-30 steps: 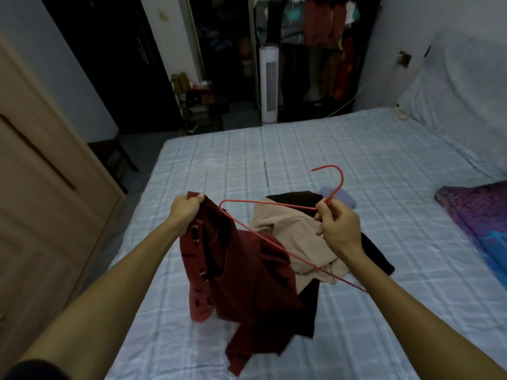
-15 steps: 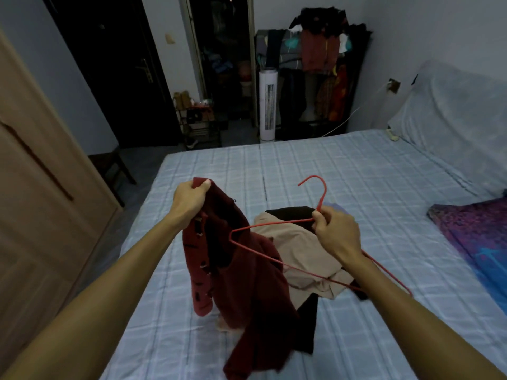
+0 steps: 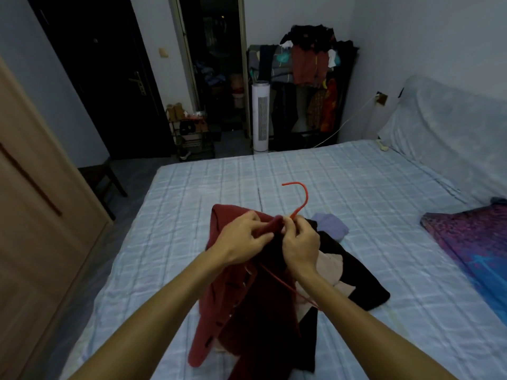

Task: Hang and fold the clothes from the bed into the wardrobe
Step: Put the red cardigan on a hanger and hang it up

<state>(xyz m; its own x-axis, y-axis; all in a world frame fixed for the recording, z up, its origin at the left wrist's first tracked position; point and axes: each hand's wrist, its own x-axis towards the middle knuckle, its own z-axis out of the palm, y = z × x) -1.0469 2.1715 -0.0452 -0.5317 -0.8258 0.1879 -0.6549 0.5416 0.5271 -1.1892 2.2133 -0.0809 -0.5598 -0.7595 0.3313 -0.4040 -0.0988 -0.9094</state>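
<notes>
L hand [image 3: 241, 239] pinching cardigan [image 3: 227, 297] collar, R hand [image 3: 300, 242] pinching hanger [image 3: 300, 198] neck: best to seat both shoulders w/o stretching knit, then centre collar at hook

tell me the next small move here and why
Probably draw the free shoulder of the cardigan over the bare wire of the hanger. The left hand pinches the collar at its neck, the right hand grips that neck, and one wire arm shows uncovered below the right wrist, so the cardigan seems half on.

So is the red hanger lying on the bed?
No, the right hand holds the red hanger up by its neck.
</notes>
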